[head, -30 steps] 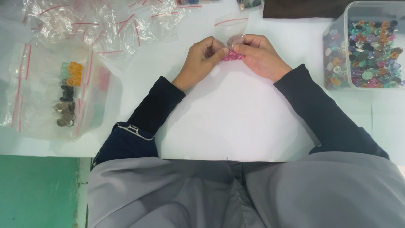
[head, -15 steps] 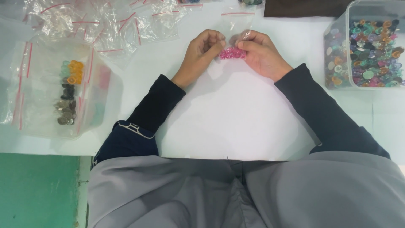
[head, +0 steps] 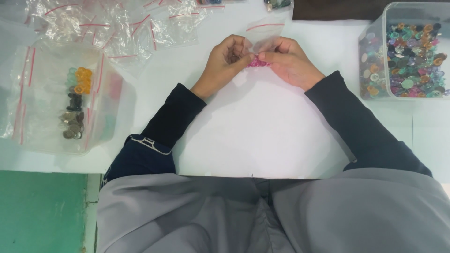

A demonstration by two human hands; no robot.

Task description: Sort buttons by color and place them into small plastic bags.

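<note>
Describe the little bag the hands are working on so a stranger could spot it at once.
On the white table, look to the far middle, where the left hand and right hand meet. Pinched between them is a small clear plastic zip bag with a red strip. Unlike the empty bags heaped to its left, it stands upright over pink beads.

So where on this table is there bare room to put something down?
The widest bare patch of table lies between the two sleeves, below the left hand and right hand. It is crowded by the empty bags, the left tub and the bead box.

Small clear zip bag (head: 265, 35) with red strip between both hands; heap of empty clear bags (head: 112, 28) far left.
</note>
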